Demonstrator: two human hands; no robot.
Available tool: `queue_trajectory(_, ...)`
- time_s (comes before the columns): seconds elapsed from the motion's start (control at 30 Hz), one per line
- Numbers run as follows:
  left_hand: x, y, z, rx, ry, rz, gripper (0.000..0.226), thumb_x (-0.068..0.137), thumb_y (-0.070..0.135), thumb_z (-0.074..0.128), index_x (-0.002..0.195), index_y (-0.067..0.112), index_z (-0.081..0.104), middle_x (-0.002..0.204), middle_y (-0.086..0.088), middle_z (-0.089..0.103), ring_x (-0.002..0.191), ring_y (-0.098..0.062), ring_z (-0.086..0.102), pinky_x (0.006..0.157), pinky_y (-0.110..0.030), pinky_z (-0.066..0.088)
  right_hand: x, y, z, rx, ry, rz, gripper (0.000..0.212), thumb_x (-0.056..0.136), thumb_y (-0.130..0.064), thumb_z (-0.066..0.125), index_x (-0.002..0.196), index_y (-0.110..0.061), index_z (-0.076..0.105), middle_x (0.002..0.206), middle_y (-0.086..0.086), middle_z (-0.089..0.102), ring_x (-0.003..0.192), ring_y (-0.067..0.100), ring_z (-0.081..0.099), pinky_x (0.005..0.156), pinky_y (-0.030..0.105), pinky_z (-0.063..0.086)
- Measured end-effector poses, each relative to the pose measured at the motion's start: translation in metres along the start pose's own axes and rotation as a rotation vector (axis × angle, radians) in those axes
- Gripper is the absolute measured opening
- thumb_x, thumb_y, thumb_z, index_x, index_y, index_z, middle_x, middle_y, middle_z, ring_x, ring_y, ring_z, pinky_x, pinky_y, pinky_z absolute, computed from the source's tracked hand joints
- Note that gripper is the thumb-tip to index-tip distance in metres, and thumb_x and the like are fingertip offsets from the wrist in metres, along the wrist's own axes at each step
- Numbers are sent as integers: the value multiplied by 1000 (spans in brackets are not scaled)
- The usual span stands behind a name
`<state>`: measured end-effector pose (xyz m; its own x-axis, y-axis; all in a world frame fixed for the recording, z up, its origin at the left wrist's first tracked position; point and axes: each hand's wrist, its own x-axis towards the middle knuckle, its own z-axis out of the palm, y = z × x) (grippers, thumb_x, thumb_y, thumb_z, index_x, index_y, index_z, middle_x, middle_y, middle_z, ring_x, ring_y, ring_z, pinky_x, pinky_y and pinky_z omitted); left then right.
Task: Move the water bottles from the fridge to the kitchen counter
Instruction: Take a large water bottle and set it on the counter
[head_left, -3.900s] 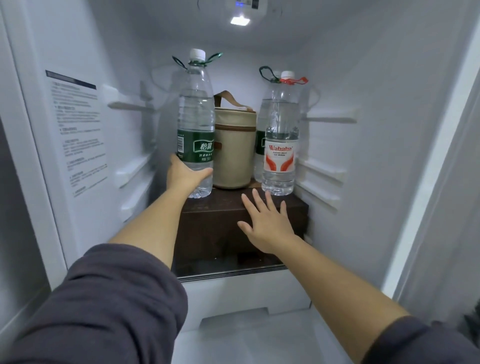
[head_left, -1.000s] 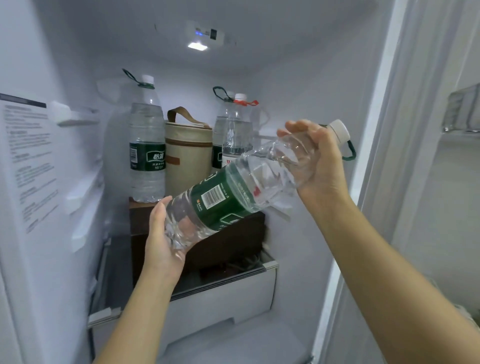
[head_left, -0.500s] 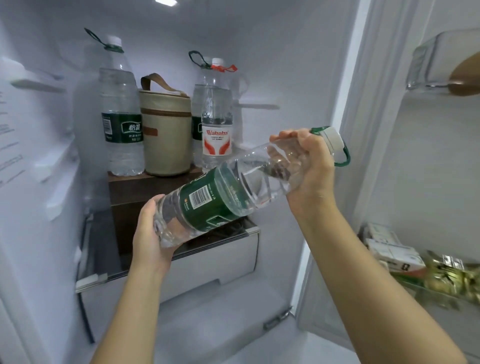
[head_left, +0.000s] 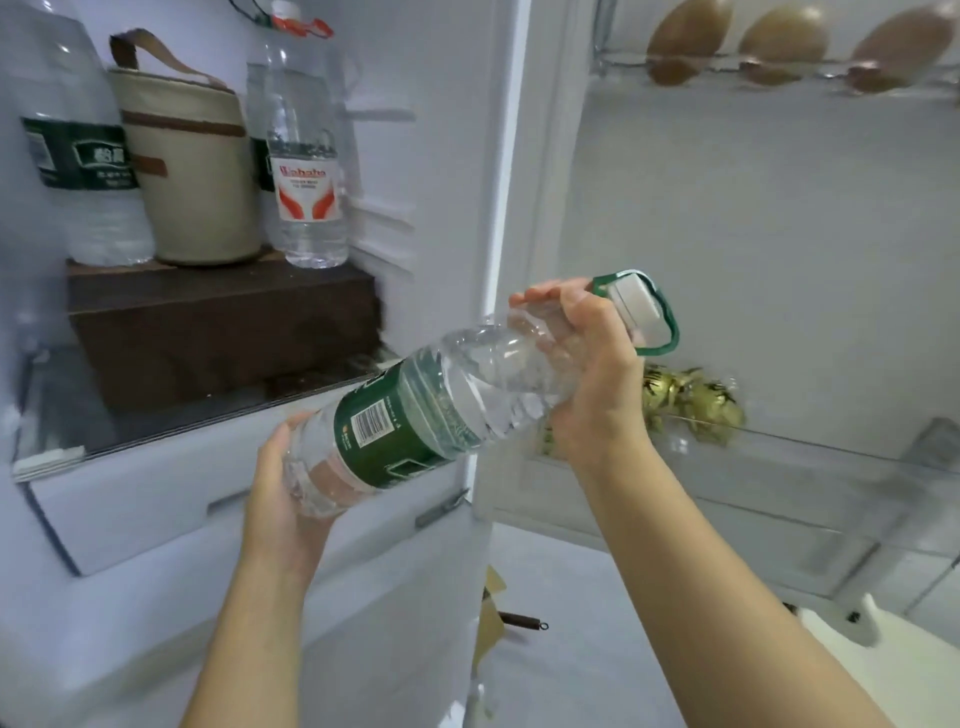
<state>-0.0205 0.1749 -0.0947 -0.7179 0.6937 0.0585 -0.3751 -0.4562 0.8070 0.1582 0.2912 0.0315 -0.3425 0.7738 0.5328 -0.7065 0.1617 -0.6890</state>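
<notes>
Bottle of water (head_left: 415, 410) hangs tilted in open air before and right of the brown box (head_left: 218, 332); left hand (head_left: 280, 499) cups its base, right hand (head_left: 592, 374) wraps its neck. Atop the box stand a green-label bottle (head_left: 83, 156), beige bag (head_left: 192, 166), red-label bottle (head_left: 306, 176).

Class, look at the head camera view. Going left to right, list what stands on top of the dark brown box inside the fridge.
green-label water bottle → beige zip bag with brown handle → red-label water bottle
</notes>
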Motion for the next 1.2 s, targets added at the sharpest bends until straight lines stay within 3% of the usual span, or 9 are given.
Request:
queue_trajectory(0.2, -59, -49, 25, -12, -7, -135, 50, 95, 44, 44, 131, 12, 55, 131, -16, 60, 123, -35, 55, 102, -60, 37, -51, -46, -59, -5, 112, -26, 19, 77, -10, 56, 63, -18, 66, 73, 5, 68, 80, 27, 66, 88, 53, 51)
queue_trajectory(0.37, -96, -96, 58, 12, -121, -266, 28, 95, 37, 45, 99, 22, 68, 110, -12, 68, 103, -30, 61, 87, -49, 47, -89, -84, -113, -124, 230, -43, 16, 76, -11, 55, 65, -15, 65, 74, 6, 69, 81, 26, 67, 85, 47, 54)
queue_trajectory(0.47, -104, -122, 85, -15, -169, -388, 39, 91, 39, 50, 121, 18, 63, 126, -15, 63, 106, -31, 61, 86, -47, 48, -103, -108, -143, -189, 307, -69, 17, 76, -11, 54, 65, -17, 65, 74, 3, 69, 81, 24, 68, 82, 42, 54)
queue_trajectory(0.57, -103, -154, 115, -62, -263, -495, 43, 83, 39, 59, 123, 21, 59, 134, -17, 57, 114, -33, 58, 98, -53, 41, -113, -131, -173, -271, 412, -96, 10, 75, -12, 54, 71, -11, 63, 74, 3, 69, 84, 24, 67, 84, 42, 55)
queue_trajectory(0.7, -109, -202, 163, -17, -426, -656, 30, 84, 39, 59, 109, 23, 61, 115, -13, 62, 104, -30, 60, 92, -49, 43, -125, -163, -211, -400, 570, -141, 9, 72, -14, 57, 73, -8, 64, 75, 3, 69, 85, 24, 67, 84, 42, 56)
queue_trajectory(0.87, -127, -250, 229, 44, -610, -863, 26, 86, 34, 55, 95, 16, 71, 98, -9, 67, 88, -25, 66, 69, -36, 55, -146, -201, -256, -517, 808, -194, 15, 63, -19, 66, 71, -6, 67, 76, 8, 69, 83, 25, 66, 84, 46, 54)
queue_trajectory(0.97, -153, -273, 263, 41, -724, -972, 36, 90, 28, 46, 79, 17, 79, 92, -8, 72, 78, -23, 70, 67, -35, 56, -168, -225, -276, -603, 958, -239, 12, 64, -19, 65, 70, -8, 67, 76, 8, 69, 80, 22, 67, 77, 39, 55)
queue_trajectory(1.1, -189, -296, 299, 19, -801, -1106, 29, 76, 33, 56, 89, 18, 77, 101, -10, 71, 85, -28, 69, 69, -42, 58, -202, -258, -291, -633, 1102, -304, 9, 67, -16, 61, 65, -14, 69, 74, 7, 70, 75, 22, 66, 73, 35, 53)
queue_trajectory(1.2, -226, -310, 324, 40, -877, -1180, 32, 83, 31, 53, 103, 15, 73, 110, -12, 69, 95, -29, 67, 80, -47, 55, -233, -288, -294, -657, 1217, -386, 9, 66, -15, 61, 65, -12, 69, 74, 7, 69, 75, 22, 67, 68, 31, 55)
